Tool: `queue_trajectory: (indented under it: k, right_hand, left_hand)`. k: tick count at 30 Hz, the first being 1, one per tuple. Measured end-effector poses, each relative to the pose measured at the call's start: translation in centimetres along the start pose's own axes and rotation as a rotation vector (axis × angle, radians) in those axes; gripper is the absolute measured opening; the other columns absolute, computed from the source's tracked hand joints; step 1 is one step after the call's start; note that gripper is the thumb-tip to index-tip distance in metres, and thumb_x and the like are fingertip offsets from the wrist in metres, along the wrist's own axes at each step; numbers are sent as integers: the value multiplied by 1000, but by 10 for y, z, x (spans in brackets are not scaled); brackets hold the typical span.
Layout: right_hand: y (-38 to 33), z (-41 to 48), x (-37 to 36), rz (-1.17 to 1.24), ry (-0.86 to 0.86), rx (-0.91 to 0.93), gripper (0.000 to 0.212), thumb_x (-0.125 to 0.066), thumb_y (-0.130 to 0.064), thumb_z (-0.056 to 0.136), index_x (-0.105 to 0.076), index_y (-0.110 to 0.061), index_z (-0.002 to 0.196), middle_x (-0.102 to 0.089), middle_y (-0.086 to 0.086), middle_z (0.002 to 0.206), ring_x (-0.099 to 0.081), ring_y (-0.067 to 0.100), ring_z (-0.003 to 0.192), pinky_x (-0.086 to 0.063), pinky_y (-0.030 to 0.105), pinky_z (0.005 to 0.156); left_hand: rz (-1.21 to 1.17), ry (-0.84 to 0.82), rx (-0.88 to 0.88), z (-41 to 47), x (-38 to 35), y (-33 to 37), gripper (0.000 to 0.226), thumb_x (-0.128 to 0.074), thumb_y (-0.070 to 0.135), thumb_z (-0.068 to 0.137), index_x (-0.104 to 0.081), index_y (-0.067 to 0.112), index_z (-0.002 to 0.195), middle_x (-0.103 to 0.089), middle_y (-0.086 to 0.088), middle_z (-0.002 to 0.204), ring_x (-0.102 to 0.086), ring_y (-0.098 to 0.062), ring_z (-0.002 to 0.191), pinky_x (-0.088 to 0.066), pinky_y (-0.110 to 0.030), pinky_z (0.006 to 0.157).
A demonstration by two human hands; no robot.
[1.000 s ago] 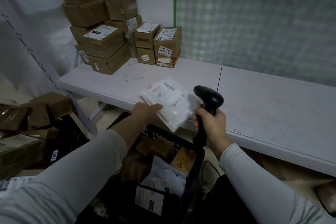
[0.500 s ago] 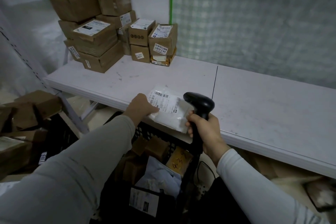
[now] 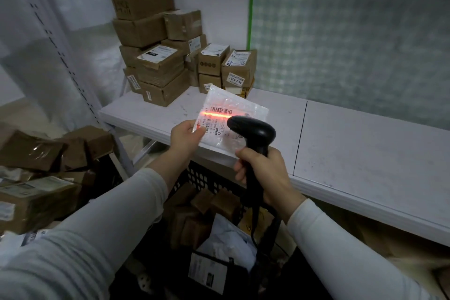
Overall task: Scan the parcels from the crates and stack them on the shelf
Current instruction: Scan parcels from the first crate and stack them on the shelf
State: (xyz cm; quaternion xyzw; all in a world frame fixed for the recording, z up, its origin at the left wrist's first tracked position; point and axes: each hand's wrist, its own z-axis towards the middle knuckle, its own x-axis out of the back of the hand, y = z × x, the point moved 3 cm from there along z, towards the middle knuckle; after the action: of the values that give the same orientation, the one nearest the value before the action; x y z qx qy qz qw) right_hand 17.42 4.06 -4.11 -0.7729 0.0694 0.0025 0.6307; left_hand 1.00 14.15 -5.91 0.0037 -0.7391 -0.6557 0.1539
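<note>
The white parcel is held above the front edge of the shelf, label up. The left hand pinches its near corner, likely to leave the barcode bare. The right hand is wrapped round the black scanner, aiming its red line across that barcode. The pale shelf carries stacked cardboard boxes in its far-left corner; the black crate sits below.

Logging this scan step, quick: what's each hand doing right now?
Left hand: pinching the white parcel.
Right hand: gripping the scanner.
</note>
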Motion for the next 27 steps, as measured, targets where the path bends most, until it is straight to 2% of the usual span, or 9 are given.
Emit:
queue_trajectory:
  k: [5, 18, 25, 27]
  right_hand:
    - [-12, -7, -10, -26, 2, 42, 8, -61, -11, 90, -61, -4, 87, -63, 8, 60, -57, 19, 47, -47, 26, 48]
    - [-15, -8, -11, -48, 11, 60, 9, -61, -12, 91, -61, -3, 91, -63, 7, 59, -55, 18, 46, -47, 25, 47]
    - [-17, -3, -11, -30, 20, 61, 9, -61, -10, 89, -59, -2, 86, -61, 5, 52, -53, 18, 41, -44, 25, 42]
    - [-17, -4, -10, -7, 21, 68, 8, -61, -9, 89, -58, -4, 85, -61, 6, 54, -52, 18, 41, -43, 24, 42]
  left_hand:
    - [-49, 48, -26, -4, 6, 6, 23, -60, 10, 93, -64, 5, 114, -67, -13, 116, -64, -26, 106, -52, -40, 93]
    - [-40, 56, -14, -3, 6, 10, 25, -59, 11, 93, -62, 5, 118, -64, -12, 123, -61, -25, 112, -52, -36, 94]
    - [-100, 53, -12, 0, 3, 8, 26, -59, 5, 92, -62, -1, 117, -66, -15, 115, -64, -23, 98, -52, -32, 88]
    - [-132, 45, 21, 1, 0, 6, 25, -60, 5, 91, -63, 0, 116, -67, -15, 114, -65, -25, 100, -53, -36, 91]
